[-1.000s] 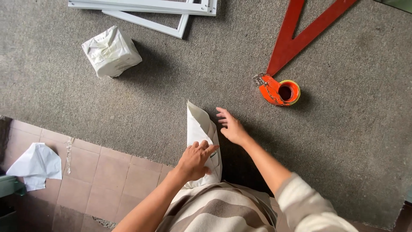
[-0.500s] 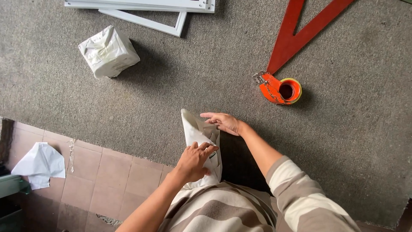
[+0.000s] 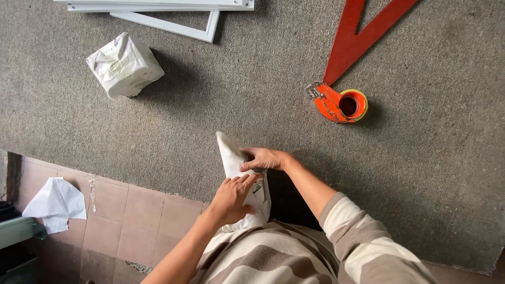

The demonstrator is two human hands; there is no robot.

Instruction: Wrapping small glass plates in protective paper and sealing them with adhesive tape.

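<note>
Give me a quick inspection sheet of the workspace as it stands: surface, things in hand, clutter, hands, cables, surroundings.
Surface: grey carpet-like floor, with brown tiles along its near left edge.
Things in hand: white paper-wrapped piece, pointed end facing away from the person, held between both hands.
Clutter: white wrapped bundle far left; orange tape dispenser to the right; crumpled white paper on the tiles.
Hands: left hand grips the near end of the piece; right hand presses on its middle.
Cables: nothing seen.
Surroundings: white frame at the top edge; red V-shaped bars at top right; green object at the left edge, kind unclear.
</note>
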